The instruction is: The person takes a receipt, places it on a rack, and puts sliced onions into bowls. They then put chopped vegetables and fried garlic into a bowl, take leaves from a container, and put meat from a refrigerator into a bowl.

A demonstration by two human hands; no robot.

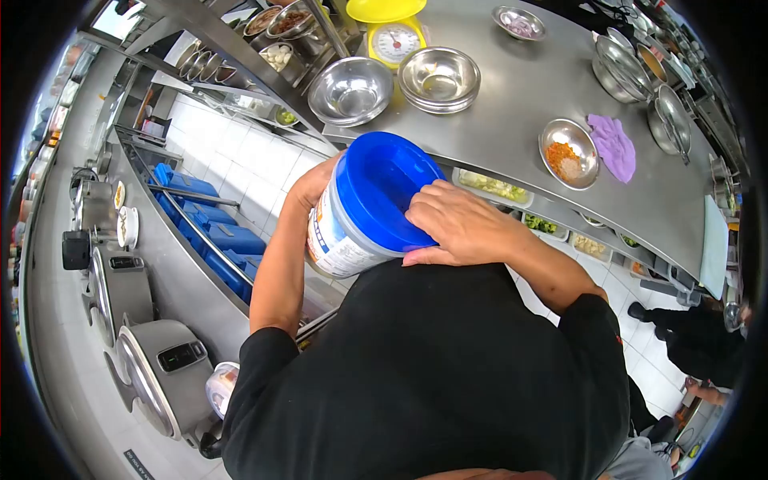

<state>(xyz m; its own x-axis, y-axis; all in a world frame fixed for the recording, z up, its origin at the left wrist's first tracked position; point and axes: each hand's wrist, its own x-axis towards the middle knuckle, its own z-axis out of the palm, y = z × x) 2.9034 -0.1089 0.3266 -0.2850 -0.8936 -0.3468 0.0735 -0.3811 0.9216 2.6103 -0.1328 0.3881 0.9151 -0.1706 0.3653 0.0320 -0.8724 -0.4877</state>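
Observation:
A large white tub (334,234) with a printed label and a blue lid (384,188) is held against the front of my black shirt, tilted. My left hand (316,182) is wrapped round its far left side, with the fingers mostly hidden behind it. My right hand (458,224) grips the right edge of the lid, fingers bent over the top and thumb at the rim. The lid sits on the tub.
Steel bowls (350,90) and a yellow scale (395,42) stand on the steel counter (512,104). A bowl of chopped orange food (565,160) lies beside a purple cloth (612,148). Large cookers (164,376) are at left. Another person (704,344) is at right.

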